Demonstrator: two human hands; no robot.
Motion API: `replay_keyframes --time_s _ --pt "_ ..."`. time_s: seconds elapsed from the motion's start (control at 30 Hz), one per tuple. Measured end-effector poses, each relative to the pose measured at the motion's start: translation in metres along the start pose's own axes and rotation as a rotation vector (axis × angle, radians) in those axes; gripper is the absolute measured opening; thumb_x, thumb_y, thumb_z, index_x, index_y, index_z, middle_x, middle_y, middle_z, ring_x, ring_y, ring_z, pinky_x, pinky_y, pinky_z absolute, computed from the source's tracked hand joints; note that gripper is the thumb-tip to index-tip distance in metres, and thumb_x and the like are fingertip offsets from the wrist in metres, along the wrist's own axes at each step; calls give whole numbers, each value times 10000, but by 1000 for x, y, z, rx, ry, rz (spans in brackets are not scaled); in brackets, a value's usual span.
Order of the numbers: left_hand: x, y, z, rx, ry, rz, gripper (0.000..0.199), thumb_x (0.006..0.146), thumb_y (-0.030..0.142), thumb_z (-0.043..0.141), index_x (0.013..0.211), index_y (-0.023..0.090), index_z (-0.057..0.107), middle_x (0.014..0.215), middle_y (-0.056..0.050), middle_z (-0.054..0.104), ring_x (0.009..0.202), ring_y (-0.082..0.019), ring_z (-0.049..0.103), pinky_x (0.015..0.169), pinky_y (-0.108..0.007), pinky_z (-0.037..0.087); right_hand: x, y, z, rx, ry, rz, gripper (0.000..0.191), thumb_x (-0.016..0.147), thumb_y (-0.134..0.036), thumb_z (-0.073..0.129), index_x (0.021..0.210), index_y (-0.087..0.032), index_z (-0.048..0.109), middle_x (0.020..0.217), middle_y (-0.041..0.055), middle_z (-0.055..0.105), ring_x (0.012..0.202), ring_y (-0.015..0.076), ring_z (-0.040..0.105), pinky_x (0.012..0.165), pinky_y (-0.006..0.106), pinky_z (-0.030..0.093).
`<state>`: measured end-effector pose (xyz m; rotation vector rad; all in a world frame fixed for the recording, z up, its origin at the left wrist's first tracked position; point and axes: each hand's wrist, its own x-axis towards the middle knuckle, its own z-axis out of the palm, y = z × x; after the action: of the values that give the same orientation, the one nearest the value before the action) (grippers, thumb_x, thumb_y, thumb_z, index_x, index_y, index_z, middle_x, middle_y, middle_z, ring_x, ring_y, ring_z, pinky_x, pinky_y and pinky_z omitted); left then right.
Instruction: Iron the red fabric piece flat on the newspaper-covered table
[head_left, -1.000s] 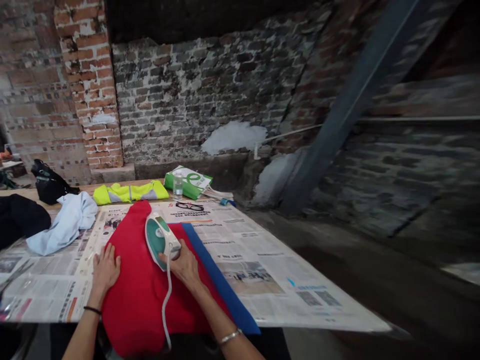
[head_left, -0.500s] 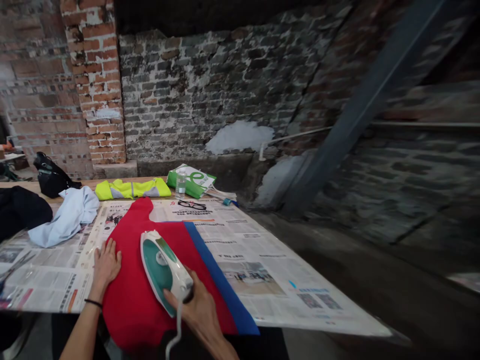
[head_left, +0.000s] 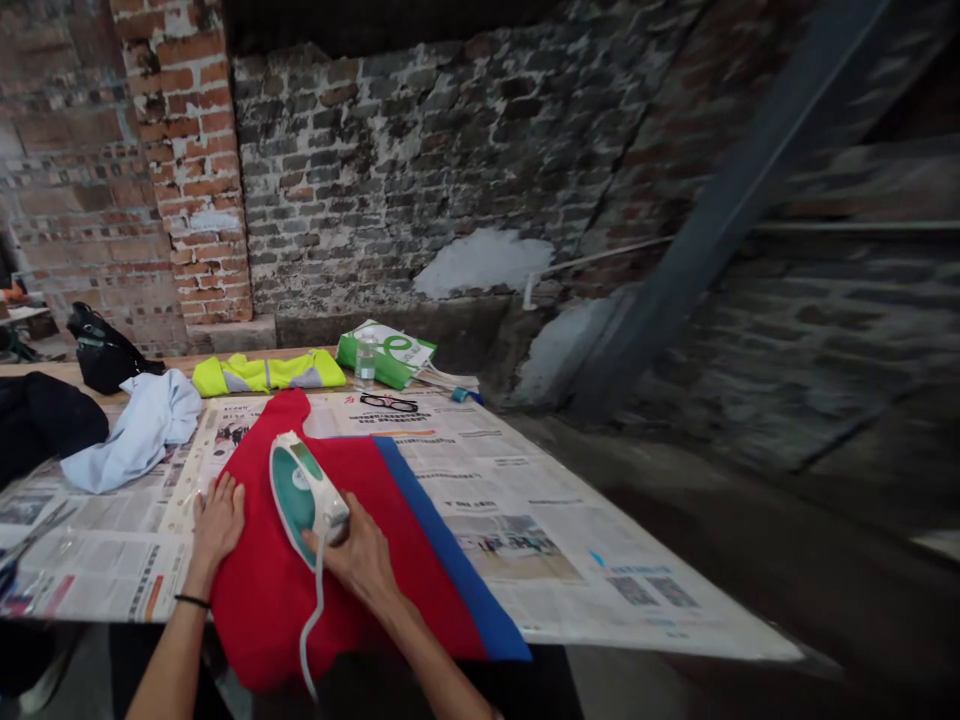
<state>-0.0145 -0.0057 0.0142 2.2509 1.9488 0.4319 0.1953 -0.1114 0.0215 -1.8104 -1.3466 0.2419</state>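
Note:
Red fabric (head_left: 360, 480) with a blue border (head_left: 450, 550) lies over the front part of the table, its lower end hanging past the edge. My right hand (head_left: 360, 550) grips the handle of a white and teal clothes iron (head_left: 294, 490), which rests on the red fabric with its tip toward the far side. A white cord (head_left: 311, 625) runs from the iron's back down toward me. Flat on the fabric's left edge, my left hand (head_left: 219, 518) has its fingers stretched out, a dark band on its wrist.
Newspaper (head_left: 517, 480) covers the table. Toward the back lie a yellow reflective vest (head_left: 270, 371), a clear bottle (head_left: 365, 364), a green and white bag (head_left: 390, 352) and glasses (head_left: 388, 403). At left are light blue cloth (head_left: 139, 435), dark cloth (head_left: 45, 425), a black bag (head_left: 105, 350) and scissors (head_left: 30, 540).
The iron has slid forward and left over the red fabric, with my right hand on its handle. My left hand remains at the fabric's left edge.

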Motion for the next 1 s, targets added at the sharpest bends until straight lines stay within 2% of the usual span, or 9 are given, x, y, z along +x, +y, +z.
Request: replay_keyframes --time_s 0.1,0.17,0.3,0.4,0.53,0.63,0.73,0.87,1.0 --pt "-1 -2 1 -74 -8 -29 571 1080 354 159 1502 164 492 1620 -106 413 1547 -264 271 1256 -555 182 -41 12 -7 88 -5 -58 648 678 -485 702 1240 -174 620 1095 125 748 987 308 721 814 348 547" --pt "-2 -3 1 -100 -9 -40 570 1083 360 154 1502 173 493 1623 -98 408 1547 -259 272 1259 -546 171 -47 6 -8 88 -4 -49 608 683 -487 702 1202 -180 625 1073 123 747 993 313 719 820 351 544" --pt "-2 -3 -2 -105 -11 -42 567 1084 356 150 1502 185 493 1636 -79 384 1553 -252 255 1261 -543 163 -11 -36 6 24 -131 -2 431 705 -434 724 1044 -191 615 973 109 747 964 315 714 786 346 521" --pt "0 -4 -5 -88 -21 -37 549 1082 347 175 1518 194 472 1640 -80 376 1552 -253 256 1250 -556 197 22 -70 22 3 -160 13 373 739 -397 723 1027 -198 596 1047 124 742 1020 309 699 811 338 496" --pt "3 -6 -10 -58 -32 -22 552 1080 332 171 1541 193 442 1642 -88 372 1546 -250 273 1237 -549 247 33 -88 31 -2 -156 20 369 749 -391 705 1047 -205 591 1089 122 733 1050 301 688 848 344 487" --pt "4 -4 -12 -43 -25 -13 555 1080 323 160 1536 197 452 1648 -79 360 1553 -245 253 1243 -543 237 12 -72 21 16 -133 -9 374 694 -369 721 1011 -206 608 1020 108 740 1009 307 699 843 348 507" --pt "3 -2 -13 -38 -16 -17 550 1070 294 187 1504 157 496 1641 -100 371 1553 -270 252 1249 -561 211 -23 -37 4 76 -89 -68 414 629 -338 735 1012 -215 638 1000 93 753 970 307 715 844 354 543" --pt "5 -5 -8 40 3 -3 545 1038 279 285 1510 83 476 1631 -139 376 1542 -315 272 1244 -561 223 -66 25 -17 125 81 -70 678 612 -329 729 1271 -210 625 1232 129 729 1137 335 692 967 415 558" --pt "14 -15 3 169 37 7 543 1025 286 304 1509 125 490 1632 -118 381 1532 -300 302 1232 -544 260 -69 67 -32 62 266 0 685 646 -376 747 1301 -212 632 1258 141 718 1199 370 667 1020 475 548"
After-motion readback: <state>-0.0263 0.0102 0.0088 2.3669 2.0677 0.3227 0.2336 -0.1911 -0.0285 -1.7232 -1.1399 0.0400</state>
